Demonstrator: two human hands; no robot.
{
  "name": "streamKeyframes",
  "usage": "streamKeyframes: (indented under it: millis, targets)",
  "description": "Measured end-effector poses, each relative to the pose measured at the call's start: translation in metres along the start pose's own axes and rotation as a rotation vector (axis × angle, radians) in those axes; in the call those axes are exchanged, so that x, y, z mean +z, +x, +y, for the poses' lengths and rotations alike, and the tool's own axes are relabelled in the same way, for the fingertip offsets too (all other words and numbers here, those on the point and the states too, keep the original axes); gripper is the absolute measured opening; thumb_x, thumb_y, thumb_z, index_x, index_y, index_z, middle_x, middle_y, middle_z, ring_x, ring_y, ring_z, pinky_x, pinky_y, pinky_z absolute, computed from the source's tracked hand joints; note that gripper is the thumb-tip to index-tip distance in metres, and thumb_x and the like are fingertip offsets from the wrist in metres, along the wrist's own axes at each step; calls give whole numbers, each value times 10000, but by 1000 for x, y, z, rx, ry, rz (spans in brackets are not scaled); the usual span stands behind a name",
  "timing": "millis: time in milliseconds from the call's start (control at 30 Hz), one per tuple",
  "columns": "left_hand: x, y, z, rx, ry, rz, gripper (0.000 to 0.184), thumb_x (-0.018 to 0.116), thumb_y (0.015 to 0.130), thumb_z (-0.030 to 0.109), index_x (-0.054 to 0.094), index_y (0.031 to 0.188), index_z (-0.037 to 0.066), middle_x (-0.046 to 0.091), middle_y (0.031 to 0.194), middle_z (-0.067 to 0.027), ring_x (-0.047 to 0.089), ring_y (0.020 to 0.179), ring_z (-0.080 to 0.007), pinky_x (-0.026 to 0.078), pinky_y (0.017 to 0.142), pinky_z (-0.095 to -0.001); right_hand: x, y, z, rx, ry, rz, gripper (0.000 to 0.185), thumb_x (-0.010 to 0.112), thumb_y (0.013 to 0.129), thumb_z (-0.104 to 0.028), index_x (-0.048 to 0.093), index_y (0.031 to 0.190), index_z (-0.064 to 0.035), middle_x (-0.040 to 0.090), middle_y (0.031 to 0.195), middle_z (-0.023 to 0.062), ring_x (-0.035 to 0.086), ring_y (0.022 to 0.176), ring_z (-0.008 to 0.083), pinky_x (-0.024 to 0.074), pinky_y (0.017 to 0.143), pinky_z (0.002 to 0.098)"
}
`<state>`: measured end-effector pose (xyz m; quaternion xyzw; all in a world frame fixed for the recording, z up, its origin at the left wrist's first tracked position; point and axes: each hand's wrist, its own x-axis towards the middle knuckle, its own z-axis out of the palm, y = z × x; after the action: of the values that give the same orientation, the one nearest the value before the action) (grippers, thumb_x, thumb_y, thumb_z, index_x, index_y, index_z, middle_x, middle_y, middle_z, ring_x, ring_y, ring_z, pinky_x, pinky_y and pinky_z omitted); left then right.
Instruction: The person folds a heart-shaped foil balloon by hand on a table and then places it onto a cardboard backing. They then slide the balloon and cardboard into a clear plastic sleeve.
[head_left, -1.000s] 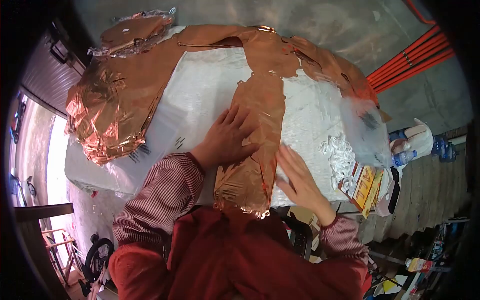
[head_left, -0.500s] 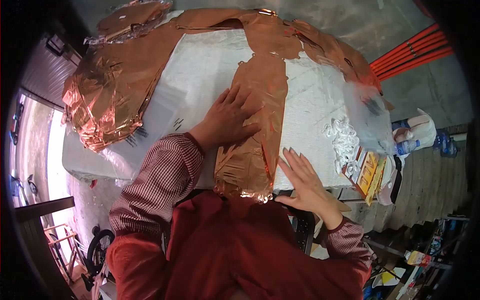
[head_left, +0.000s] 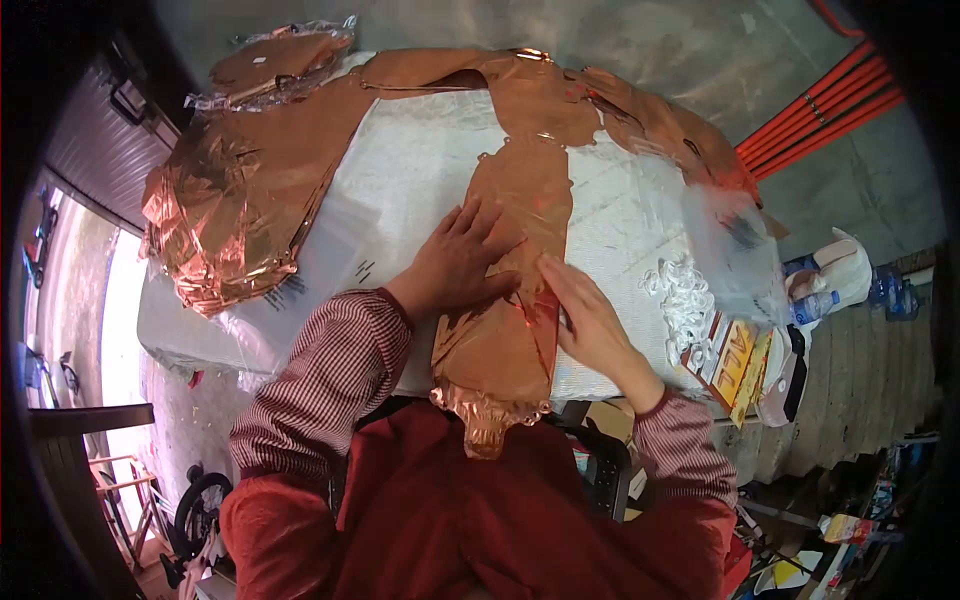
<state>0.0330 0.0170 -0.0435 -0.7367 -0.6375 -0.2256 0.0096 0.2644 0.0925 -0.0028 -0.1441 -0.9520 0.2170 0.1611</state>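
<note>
A flat, copper-coloured foil balloon [head_left: 515, 190] stretches down the middle of the white-covered table, with small tabs along its edges. Its crumpled shiny near end [head_left: 487, 420] hangs over the table's front edge by my lap. My left hand [head_left: 462, 258] lies on the foil with its fingers spread. My right hand [head_left: 590, 315] rests on the foil's right edge, fingers stretched out and pointing up and left. Neither hand is wrapped around anything.
More copper foil [head_left: 240, 210] is heaped at the left and runs along the far edge. Clear plastic bags [head_left: 335, 235] lie near it. At the right are white string [head_left: 675, 300], a printed packet [head_left: 738, 360] and bottles [head_left: 815, 305]. Orange poles [head_left: 820, 110] stand beyond.
My right hand has moved up and left from the white cover onto the foil's edge. The foil's near end now hangs lower, unfolded over the table edge. My left hand stays on the foil.
</note>
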Motion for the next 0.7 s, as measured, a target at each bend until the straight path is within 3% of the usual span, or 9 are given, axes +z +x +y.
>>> streamKeyframes:
  millis: [167, 267, 333, 367, 433, 533, 700]
  targets:
    - [3, 2, -2, -13, 15, 4, 599, 547, 846, 552, 534, 1317, 182, 340, 1463, -198, 273, 1371, -430, 240, 1119, -510, 4, 26, 13, -111, 35, 2, 710, 649, 736, 36, 398, 1398, -15, 461, 1393, 192, 417, 1311, 344, 351, 1092, 418]
    - [-8, 6, -4, -29, -50, 3, 533, 547, 875, 486, 538, 1310, 177, 393, 1430, -199, 252, 1383, -423, 250, 1113, -510, 8, 23, 20, -22, 134, -52, 681, 655, 759, 26, 405, 1390, -16, 493, 1362, 192, 436, 1298, 342, 358, 1090, 405]
    - [-32, 16, -9, 287, 261, -332, 455, 584, 895, 301, 528, 1312, 128, 457, 1384, -202, 289, 1366, -437, 304, 1094, -486, 8, 22, 20, -35, 45, -73, 649, 648, 763, 36, 430, 1372, -16, 512, 1344, 187, 454, 1284, 343, 362, 1087, 395]
    - [-33, 11, -9, 281, 268, -334, 455, 584, 895, 301, 528, 1312, 128, 457, 1384, -202, 289, 1366, -437, 304, 1094, -486, 8, 23, 21, -43, 50, -71, 649, 648, 763, 36, 430, 1372, -16, 512, 1344, 187, 454, 1284, 343, 362, 1087, 395]
    - [-35, -10, -6, -193, -508, 46, 460, 573, 887, 113, 487, 1337, 69, 475, 1385, -160, 334, 1359, -399, 321, 1105, -445, 8, 23, 20, -44, 99, -44, 593, 644, 789, 20, 463, 1351, -33, 522, 1337, 175, 462, 1278, 339, 374, 1077, 392]
    - [-58, -34, -10, -182, -504, -24, 496, 566, 842, -8, 488, 1329, 37, 469, 1391, -171, 364, 1356, -352, 354, 1090, -412, 14, 24, 31, -15, 183, -43, 533, 631, 825, -2, 488, 1336, -55, 532, 1332, 158, 468, 1273, 332, 382, 1068, 381]
    - [-63, -45, -1, -113, -436, 3, 540, 576, 780, -76, 513, 1305, 35, 505, 1351, -179, 419, 1322, -337, 380, 1070, -406, 10, 23, 36, 13, 227, -53, 480, 598, 866, -24, 495, 1332, -71, 545, 1320, 146, 482, 1259, 328, 387, 1061, 373]
